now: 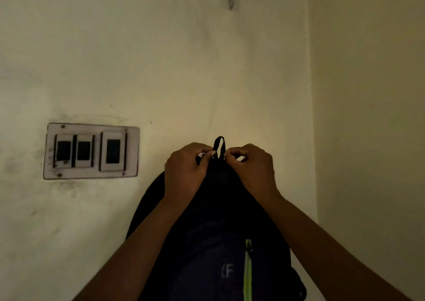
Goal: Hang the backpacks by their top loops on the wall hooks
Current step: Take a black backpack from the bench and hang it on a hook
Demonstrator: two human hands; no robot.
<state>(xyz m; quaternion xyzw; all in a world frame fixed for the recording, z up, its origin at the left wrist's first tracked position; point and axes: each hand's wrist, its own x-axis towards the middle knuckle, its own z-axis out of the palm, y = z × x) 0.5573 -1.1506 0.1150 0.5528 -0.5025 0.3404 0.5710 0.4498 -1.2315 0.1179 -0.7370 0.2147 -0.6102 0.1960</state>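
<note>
- Left hand (185,171) curled nearly closed, thumb and forefinger pinched on the top of the backpack (220,243) at the left foot of its top loop (219,146).
- Right hand (251,170) likewise curled tight, fingertips pinched on the fabric at the right foot of that loop.
- Loop standing upright between the two hands, poking up just above the knuckles, free of any hook.
- Dark backpack hanging below both hands, between the forearms, in front of the wall (161,59); lime-green zip line (248,275) on its front, below the right hand.
- Small wall hook (231,3) well above the hands, slightly right of the loop, bare.
- Switch plate (91,151) on the wall, left of the left hand, at about its height.
- Room corner to the right of the right hand.
</note>
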